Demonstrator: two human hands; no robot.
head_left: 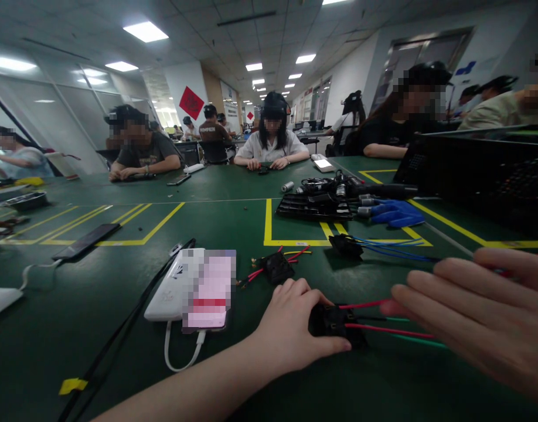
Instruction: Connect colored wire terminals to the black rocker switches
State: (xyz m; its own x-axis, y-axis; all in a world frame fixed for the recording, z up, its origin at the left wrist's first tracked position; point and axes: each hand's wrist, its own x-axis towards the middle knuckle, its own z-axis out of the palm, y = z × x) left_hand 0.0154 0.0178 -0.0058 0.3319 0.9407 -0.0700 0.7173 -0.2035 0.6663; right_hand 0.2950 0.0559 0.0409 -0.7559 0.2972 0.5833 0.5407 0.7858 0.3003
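My left hand [295, 328] is closed around a black plastic connector block [339, 322], thumb along the near side and fingers over the top. Red wires [392, 330] and green wires [421, 340] run out of the block to the right. My right hand [480, 316] reaches in from the right edge with its fingers close together. At its fingertips, thumb and index finger meet the upper red wire [361, 305]; the rest of that wire is hidden behind the hand. Beyond my left hand lies another black connector block [278, 268] with short red and yellow wires.
A black connector with blue wires [346, 246] lies farther back. Left of my hand are a white power bank [172, 287] and a phone [211, 287], joined by a cable. Dark parts [313, 206], blue gloves [394, 212] and a black case [475, 181] stand behind. Several people sit around the table.
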